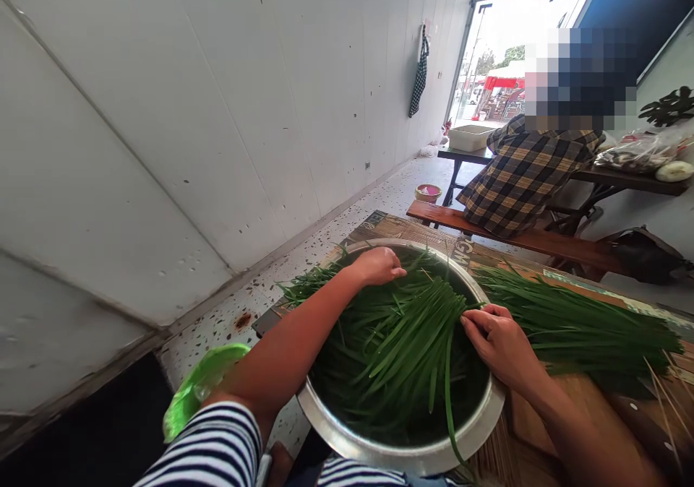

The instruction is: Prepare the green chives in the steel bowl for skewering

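Observation:
A wide metal basin (404, 462) holds long green garlic chives (417, 328), many of them lying in a fanned bunch. My left hand (377, 265) is over the basin's far side, fingers closed in a pinch just above the leaves; whatever is between them is too small to make out. At the basin's right rim, my right hand (496, 335) pinches the chives at the cut end of the bunch. One long blade hangs down from there across the near rim. More chives (585, 321) lie in a pile on the table, right of my right hand.
Right of the basin are a wooden board (564, 407), a dark knife handle (632, 411) and thin skewers (664, 400). A green-lined bin (181, 407) stands at the lower left. Ahead, a person in a plaid shirt (523, 176) sits on a bench (444, 216).

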The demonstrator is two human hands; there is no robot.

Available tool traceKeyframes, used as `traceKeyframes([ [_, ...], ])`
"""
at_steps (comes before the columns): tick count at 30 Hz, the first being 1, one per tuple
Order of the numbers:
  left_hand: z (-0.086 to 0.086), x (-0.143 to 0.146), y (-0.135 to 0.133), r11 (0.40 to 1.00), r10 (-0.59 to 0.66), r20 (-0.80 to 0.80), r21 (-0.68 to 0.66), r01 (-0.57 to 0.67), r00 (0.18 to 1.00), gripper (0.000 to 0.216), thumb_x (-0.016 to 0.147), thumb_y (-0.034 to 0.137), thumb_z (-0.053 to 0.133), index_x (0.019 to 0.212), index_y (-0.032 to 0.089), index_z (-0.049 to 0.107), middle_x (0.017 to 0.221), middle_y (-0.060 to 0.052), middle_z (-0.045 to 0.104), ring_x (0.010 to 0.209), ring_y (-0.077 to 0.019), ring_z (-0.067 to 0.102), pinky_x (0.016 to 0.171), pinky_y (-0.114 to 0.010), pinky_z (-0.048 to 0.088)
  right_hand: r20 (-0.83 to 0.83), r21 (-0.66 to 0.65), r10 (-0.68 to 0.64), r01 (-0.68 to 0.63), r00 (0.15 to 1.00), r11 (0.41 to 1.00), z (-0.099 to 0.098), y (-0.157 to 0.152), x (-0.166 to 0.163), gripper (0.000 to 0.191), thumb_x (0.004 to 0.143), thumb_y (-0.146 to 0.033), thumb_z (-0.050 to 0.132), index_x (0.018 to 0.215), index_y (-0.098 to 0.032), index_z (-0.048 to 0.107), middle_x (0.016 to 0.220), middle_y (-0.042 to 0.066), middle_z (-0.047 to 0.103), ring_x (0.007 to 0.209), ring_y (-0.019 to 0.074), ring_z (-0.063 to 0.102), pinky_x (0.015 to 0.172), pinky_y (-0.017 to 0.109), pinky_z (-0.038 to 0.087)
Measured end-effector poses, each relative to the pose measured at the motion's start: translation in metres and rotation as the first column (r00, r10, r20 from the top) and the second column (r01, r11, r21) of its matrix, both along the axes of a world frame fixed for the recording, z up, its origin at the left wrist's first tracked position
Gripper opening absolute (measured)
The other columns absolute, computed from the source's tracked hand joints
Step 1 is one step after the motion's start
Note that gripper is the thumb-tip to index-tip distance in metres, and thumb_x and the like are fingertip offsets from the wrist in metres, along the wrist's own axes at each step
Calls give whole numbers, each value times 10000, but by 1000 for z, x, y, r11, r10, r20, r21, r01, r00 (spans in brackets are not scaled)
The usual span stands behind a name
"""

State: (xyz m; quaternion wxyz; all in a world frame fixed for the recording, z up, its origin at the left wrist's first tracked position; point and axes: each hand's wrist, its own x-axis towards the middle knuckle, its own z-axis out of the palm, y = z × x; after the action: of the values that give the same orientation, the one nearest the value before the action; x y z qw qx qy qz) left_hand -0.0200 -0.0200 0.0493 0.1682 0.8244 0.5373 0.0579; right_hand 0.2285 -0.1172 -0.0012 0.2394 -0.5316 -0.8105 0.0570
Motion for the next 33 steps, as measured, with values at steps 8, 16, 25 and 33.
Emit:
traceKeyframes([
  [8,-20,4,11,987,67,139,136,-86,988,264,783,360,555,897,192,724,861,-42,703,786,-150,613,707,-230,447,-7,11,-8,8,1000,1000,0,0,1,277,854,-338,442,714,-228,654,554,0,611,710,168,576,732,293,426],
  [16,-24,11,7,990,88,-58,113,-81,994,221,767,326,574,876,206,724,889,-54,705,860,-192,619,818,-302,438,1,-16,-6,6,1000,1000,-1,0,0,298,860,-348,433,712,-218,656,544,2,605,717,176,559,768,309,417],
  [25,-34,22,9,987,21,-71,159,-9,997,236,791,293,542,945,218,705,964,-57,695,952,-209,605,860,-326,412,-2,-26,0,0,1000,1000,-1,0,1,292,858,-342,432,710,-220,652,545,2,605,709,173,561,768,310,416],
  [33,-18,24,-5,990,92,-75,118,-83,993,243,808,282,512,921,198,711,955,-74,698,954,-219,608,898,-356,394,-34,-8,22,-22,999,1000,11,-4,-7,299,852,-305,416,682,-221,647,533,9,612,648,162,556,724,300,425],
])
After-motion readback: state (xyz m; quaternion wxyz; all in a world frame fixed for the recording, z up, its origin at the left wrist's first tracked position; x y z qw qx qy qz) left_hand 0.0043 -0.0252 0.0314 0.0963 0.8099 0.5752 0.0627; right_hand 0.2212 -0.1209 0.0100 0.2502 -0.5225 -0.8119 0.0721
